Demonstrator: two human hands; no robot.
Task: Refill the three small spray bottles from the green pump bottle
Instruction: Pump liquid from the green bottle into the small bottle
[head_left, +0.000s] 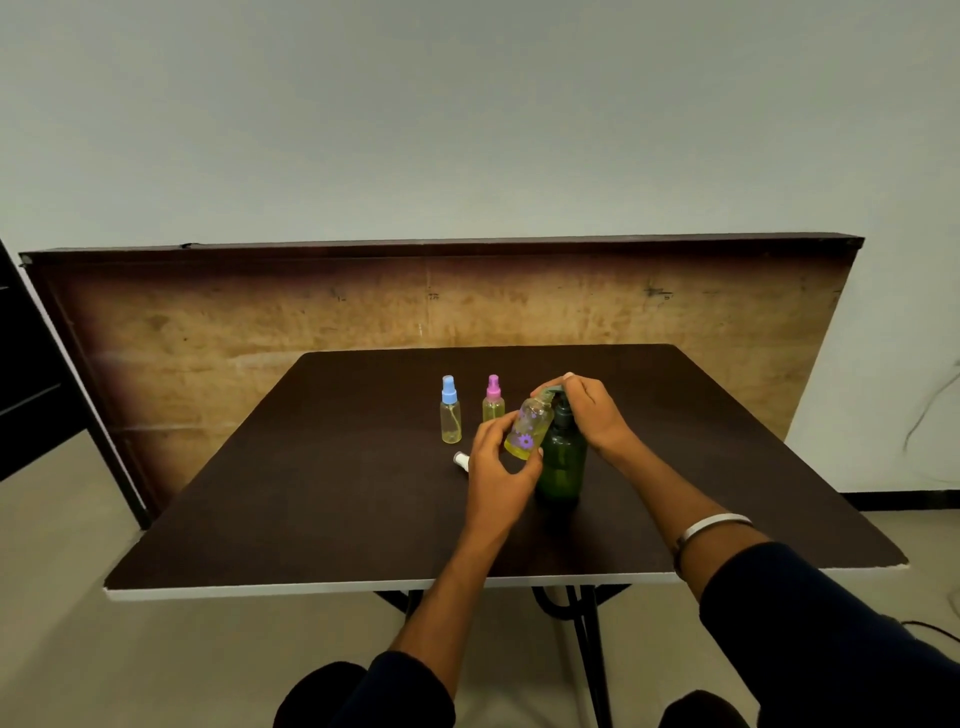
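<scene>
Green pump bottle (561, 457) stands upright on the dark table (311, 493), and the right hand (592, 410) sits curled over its pump head. Left hand (498, 467) pinches the flowered spray bottle (530, 423), tilted so its open neck leans up and right, touching the nozzle. Its white sprayer cap (461, 460) lies just left. The blue-capped bottle (450, 410) and pink-capped bottle (493, 399) wait behind, capped. Neck under spout: that alignment decides the next press.

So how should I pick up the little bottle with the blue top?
Take the small clear spray bottle with the blue cap around its round yellowish body, below the cap, coming from the left. It stands upright, and the pink-capped bottle stands on its right.
</scene>
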